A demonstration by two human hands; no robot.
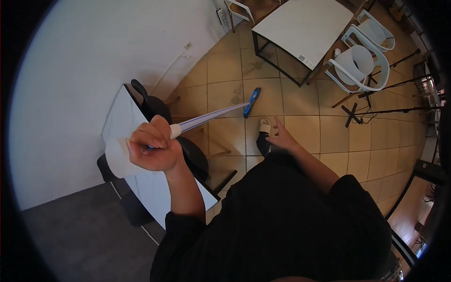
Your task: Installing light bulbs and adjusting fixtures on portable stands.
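Observation:
My left hand [155,144] is closed around the upper end of a mop's white, blue-striped pole [211,115]. The pole's pale end [116,159] sticks out behind the fist, close to the camera. From there the pole slants down and away to a narrow blue mop head [252,102] on the tiled floor. Lower right of the mop head, my right hand [283,136] hangs with its fingers apart, holding nothing. Just left of it, my foot shows in a light slipper [265,126].
Left stands a white marble-look table [155,195] with black chairs [193,157] along it. A white table [300,28] with a dark frame is at the far side, white armchairs [361,66] to its right. Thin black stands [354,115] spread over the right floor. Damp marks [238,96] darken some tiles.

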